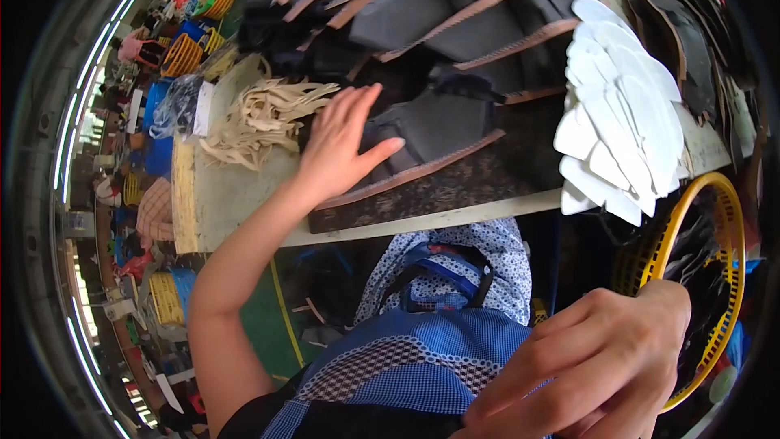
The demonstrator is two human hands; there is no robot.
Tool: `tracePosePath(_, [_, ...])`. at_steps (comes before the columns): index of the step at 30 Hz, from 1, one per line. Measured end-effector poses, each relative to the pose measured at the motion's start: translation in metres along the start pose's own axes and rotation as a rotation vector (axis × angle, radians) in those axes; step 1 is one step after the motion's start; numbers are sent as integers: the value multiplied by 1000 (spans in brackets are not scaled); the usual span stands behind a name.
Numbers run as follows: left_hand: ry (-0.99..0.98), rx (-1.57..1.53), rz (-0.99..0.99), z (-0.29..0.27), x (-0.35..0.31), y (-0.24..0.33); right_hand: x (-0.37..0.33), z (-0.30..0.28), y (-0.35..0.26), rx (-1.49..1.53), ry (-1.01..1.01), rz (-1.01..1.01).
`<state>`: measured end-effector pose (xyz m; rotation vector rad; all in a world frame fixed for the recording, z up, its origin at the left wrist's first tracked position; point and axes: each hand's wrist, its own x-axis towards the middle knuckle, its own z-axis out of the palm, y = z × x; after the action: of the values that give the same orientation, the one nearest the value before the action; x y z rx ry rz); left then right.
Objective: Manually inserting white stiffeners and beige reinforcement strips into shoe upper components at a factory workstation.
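My left hand reaches over the table with its fingers spread, resting on a flat black piece that has a stitched pinkish-brown strip along its near edge. This piece lies on a dark mottled board. Close in front of me, at the lower right, my right hand is raised off the table with its fingers curled together. Its fingertips are turned away, so whatever they may hold is hidden. Beyond my left hand, more black pieces with similar strips lie overlapped in a pile.
Thin cream strips lie bunched left on the pale table. A stack of white rounded flat pieces stands at its right. Below that is a yellow plastic basket with dark pieces inside. Other people and baskets appear far left.
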<state>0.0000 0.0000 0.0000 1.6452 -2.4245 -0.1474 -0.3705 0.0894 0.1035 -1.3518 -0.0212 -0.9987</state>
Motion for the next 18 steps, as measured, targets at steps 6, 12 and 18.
tracePosePath(6, [-48, -384, 70, 34, -5, 35, 36, 5, 19, -572, 65, 296])
tracePosePath(12, [389, -274, 439, 45, -30, 4, 123, 16, 84, -981, -178, 456])
tracePosePath(18, [761, -84, 161, -21, -120, -108, 255, 49, 176, -1036, -308, 155])
